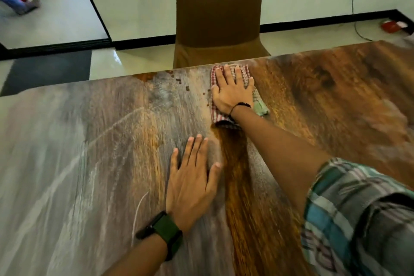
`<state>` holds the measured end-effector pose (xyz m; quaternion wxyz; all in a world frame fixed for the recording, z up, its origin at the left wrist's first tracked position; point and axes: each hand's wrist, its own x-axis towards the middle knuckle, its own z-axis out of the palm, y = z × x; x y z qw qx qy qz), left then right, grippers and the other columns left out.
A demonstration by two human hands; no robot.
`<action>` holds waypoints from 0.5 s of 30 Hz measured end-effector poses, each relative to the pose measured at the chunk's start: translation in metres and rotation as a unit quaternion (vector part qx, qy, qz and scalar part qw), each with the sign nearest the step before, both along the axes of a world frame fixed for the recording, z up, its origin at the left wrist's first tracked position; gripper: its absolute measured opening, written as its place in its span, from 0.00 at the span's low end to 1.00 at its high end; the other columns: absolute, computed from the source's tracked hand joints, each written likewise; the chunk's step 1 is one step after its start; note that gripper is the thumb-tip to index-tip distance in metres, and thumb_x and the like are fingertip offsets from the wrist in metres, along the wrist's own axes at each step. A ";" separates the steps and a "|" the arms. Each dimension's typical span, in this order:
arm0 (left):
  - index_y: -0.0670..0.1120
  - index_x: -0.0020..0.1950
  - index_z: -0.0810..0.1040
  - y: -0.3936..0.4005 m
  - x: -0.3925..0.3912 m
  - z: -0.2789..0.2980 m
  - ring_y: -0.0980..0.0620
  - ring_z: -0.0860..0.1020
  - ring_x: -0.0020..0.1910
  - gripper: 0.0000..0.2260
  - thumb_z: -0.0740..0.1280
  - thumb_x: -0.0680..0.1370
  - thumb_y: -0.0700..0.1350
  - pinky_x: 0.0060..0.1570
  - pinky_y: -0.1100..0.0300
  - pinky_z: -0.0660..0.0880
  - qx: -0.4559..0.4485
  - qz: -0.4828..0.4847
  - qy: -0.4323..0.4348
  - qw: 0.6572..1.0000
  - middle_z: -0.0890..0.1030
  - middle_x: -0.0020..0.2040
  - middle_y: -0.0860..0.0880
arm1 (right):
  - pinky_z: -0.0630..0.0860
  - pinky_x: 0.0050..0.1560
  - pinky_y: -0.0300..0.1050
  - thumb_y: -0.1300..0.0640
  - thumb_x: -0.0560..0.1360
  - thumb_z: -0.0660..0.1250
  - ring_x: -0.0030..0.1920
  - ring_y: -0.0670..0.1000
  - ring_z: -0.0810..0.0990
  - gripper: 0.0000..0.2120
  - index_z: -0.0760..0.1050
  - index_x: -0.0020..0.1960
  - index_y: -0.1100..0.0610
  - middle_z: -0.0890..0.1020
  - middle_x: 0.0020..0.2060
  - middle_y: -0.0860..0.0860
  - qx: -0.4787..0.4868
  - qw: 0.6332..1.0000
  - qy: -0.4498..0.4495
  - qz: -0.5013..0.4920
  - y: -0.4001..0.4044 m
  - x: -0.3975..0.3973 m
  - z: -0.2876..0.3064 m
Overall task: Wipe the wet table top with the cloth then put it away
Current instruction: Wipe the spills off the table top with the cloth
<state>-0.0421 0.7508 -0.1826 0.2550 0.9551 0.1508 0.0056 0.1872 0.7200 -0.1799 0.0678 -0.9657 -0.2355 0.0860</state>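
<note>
- Head view: right hand (231, 93) stretched far across the table top (89, 141), fingers straight and flat, pressing on the checked cloth (226, 119) near the far edge.
- Cloth spread under the palm, one greenish corner poking out on the right.
- Dark, glossy streak (242, 186) running from the cloth back toward the near edge.
- Left hand (192, 184) resting flat on the table, fingers spread, grasping nothing, green watch (165, 233) on the wrist.
- Brown covered chair (218, 13) just beyond the far edge.

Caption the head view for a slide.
Right hand presses checked cloth flat at the table top's far edge; left hand rests open.
</note>
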 end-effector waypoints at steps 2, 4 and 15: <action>0.53 0.75 0.44 0.007 0.013 -0.004 0.58 0.39 0.74 0.31 0.34 0.73 0.61 0.70 0.53 0.34 0.050 0.000 0.007 0.999 0.44 0.76 0.55 | 0.37 0.72 0.64 0.46 0.81 0.44 0.76 0.54 0.41 0.26 0.44 0.77 0.48 0.45 0.77 0.48 -0.003 1.000 -0.005 0.008 0.001 -0.003 -0.002; 0.52 0.76 0.47 0.019 0.038 -0.004 0.53 0.42 0.75 0.29 0.37 0.76 0.58 0.71 0.48 0.37 0.082 -0.005 0.009 0.997 0.46 0.77 0.52 | 0.37 0.72 0.62 0.46 0.81 0.44 0.76 0.53 0.41 0.26 0.44 0.77 0.49 0.45 0.77 0.48 -0.002 0.999 -0.011 0.030 -0.010 -0.017 -0.002; 0.54 0.75 0.49 0.061 0.100 -0.004 0.48 0.45 0.75 0.23 0.47 0.80 0.52 0.71 0.40 0.42 0.143 -0.030 0.010 0.989 0.48 0.77 0.50 | 0.30 0.71 0.57 0.38 0.71 0.28 0.72 0.46 0.29 0.28 0.29 0.71 0.38 0.32 0.71 0.39 -0.035 0.997 0.036 0.051 -0.101 -0.144 0.004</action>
